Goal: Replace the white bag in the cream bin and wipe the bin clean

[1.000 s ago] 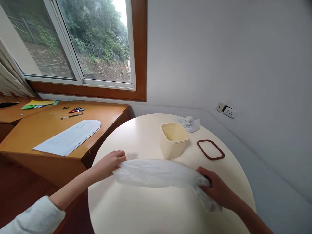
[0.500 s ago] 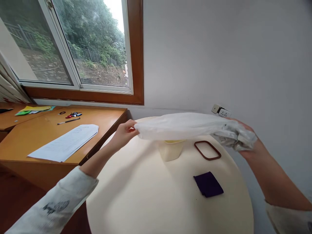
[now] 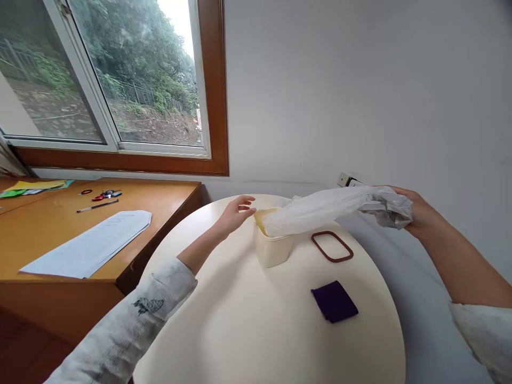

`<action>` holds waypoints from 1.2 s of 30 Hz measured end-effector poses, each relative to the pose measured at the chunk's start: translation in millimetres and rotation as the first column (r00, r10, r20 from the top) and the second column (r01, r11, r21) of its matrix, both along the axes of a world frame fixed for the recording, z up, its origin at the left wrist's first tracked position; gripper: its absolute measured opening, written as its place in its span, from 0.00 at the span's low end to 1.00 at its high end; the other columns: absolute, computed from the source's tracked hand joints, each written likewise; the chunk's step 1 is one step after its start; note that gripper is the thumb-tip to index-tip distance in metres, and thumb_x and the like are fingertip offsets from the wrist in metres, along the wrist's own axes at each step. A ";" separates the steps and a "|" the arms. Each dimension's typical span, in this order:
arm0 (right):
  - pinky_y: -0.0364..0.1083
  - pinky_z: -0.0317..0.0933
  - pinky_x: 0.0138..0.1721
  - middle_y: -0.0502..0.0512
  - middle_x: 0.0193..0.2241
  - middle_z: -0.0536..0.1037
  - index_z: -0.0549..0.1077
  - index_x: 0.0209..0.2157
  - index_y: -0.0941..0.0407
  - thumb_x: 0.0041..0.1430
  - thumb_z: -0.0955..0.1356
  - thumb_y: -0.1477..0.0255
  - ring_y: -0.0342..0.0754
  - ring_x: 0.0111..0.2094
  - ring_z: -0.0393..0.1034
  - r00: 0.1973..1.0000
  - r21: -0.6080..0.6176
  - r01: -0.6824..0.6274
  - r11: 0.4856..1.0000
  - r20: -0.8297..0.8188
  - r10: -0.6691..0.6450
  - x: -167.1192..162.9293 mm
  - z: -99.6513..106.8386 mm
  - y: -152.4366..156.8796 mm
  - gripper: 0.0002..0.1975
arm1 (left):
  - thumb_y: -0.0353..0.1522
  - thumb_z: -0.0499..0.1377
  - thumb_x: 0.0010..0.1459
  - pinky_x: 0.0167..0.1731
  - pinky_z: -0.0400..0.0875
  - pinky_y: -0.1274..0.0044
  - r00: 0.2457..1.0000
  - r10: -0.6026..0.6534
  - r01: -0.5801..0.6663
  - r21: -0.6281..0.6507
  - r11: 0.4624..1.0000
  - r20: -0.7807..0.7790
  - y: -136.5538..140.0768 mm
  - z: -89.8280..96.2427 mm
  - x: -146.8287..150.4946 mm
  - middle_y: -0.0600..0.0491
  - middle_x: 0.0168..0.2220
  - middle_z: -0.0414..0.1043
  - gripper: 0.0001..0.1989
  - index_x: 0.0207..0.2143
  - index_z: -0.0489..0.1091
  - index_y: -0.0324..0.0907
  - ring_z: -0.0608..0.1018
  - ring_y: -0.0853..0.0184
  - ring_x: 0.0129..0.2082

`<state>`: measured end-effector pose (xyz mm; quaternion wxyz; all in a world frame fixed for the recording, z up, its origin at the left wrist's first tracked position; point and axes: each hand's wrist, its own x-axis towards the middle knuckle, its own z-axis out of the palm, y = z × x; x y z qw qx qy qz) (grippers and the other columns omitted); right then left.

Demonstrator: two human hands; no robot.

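A white plastic bag (image 3: 320,209) stretches leftward from my right hand (image 3: 421,213), which grips its crumpled end over the table's right side. The bag's loose left end lies over the mouth of a cream bin (image 3: 274,252) with a yellowish inside. Just left of the bin's rim is my left hand (image 3: 238,213), its fingers apart and nothing in them. A brown rounded frame (image 3: 333,260) lies flat to the right of the bin. Nearer to me is a folded dark purple cloth (image 3: 335,302).
Everything stands on a round cream table (image 3: 240,330). A wooden desk (image 3: 160,213) adjoins at left, with white papers (image 3: 94,242), a pen (image 3: 97,206), keys (image 3: 107,196) and coloured sheets (image 3: 34,185). A wall socket (image 3: 344,180) sits behind.
My left hand has let go of the bag and opened beside the bin. The bag's left end has dropped onto the bin's mouth. My view has shifted slightly to the right.
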<state>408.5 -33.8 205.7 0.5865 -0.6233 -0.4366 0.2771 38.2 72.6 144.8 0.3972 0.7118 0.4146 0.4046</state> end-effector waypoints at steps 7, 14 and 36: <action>0.43 0.56 0.26 0.57 0.29 0.75 0.74 0.38 0.59 0.39 0.71 0.72 0.42 0.24 0.65 0.992 -0.037 -0.033 0.999 0.117 0.037 -10.3 17.4 9.7 0.19 | 0.40 0.56 0.50 0.34 0.66 0.73 0.996 -0.029 0.032 0.042 0.999 -0.084 -9.7 1.9 2.5 0.49 0.40 0.71 0.12 0.32 0.70 0.42 0.72 0.63 0.38; 0.41 0.54 0.23 0.55 0.29 0.74 0.74 0.38 0.60 0.40 0.71 0.69 0.40 0.25 0.63 0.968 -0.031 -0.086 0.996 0.233 0.091 -33.2 32.6 16.8 0.19 | 0.41 0.55 0.51 0.28 0.64 0.76 0.989 -0.065 0.071 0.037 0.997 -0.132 -12.2 0.3 1.2 0.50 0.37 0.72 0.12 0.31 0.70 0.42 0.72 0.64 0.35; 0.37 0.54 0.22 0.50 0.26 0.73 0.74 0.32 0.58 0.46 0.66 0.70 0.39 0.25 0.63 0.793 -0.123 -0.255 0.959 0.541 0.280 -79.1 45.9 43.4 0.11 | 0.40 0.55 0.53 0.33 0.67 0.73 0.991 -0.127 0.131 0.092 0.987 -0.039 -9.8 1.6 13.4 0.52 0.32 0.71 0.12 0.31 0.70 0.41 0.71 0.67 0.31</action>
